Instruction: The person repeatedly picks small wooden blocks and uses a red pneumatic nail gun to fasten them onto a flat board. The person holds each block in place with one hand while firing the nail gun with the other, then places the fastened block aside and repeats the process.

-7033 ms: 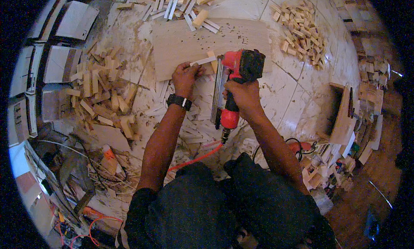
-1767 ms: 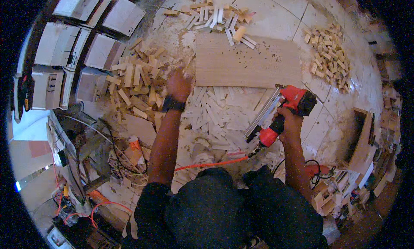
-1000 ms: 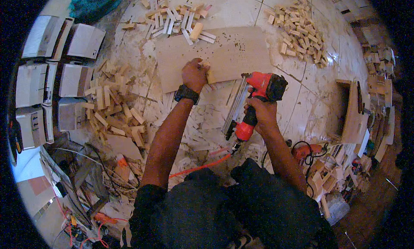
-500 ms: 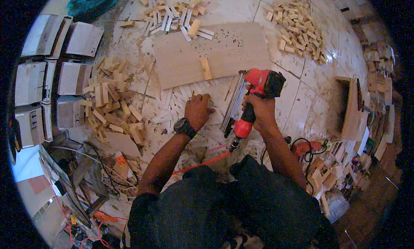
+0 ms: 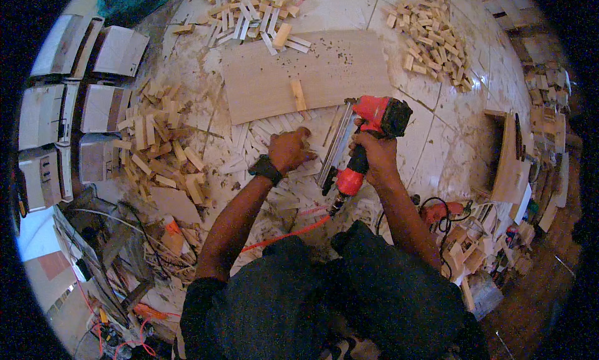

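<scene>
In my right hand (image 5: 378, 154) is a red and black nail gun (image 5: 374, 113), held by its handle with the long metal magazine slanting down to the left. A red air hose (image 5: 290, 234) runs from its lower end. My left hand (image 5: 289, 150), with a dark watch on the wrist, is over a heap of thin white-faced wood strips (image 5: 259, 138); its thumb and forefinger are apart, and I make out nothing between them. Just beyond both hands lies a flat wooden board (image 5: 259, 79), with one small wood block (image 5: 298, 95) on its near part.
Piles of small wood blocks lie at left (image 5: 165, 145) and far right (image 5: 433, 45). Joined strips and blocks (image 5: 253, 17) are heaped beyond the board. Stacked wooden pieces (image 5: 103, 107) line the far left. A red corded tool (image 5: 440, 213) lies right of my forearm, beside wood scraps.
My left hand has shifted slightly, its thumb and forefinger now stretched further to the right over the strips. The nail gun has barely moved in my right hand.
</scene>
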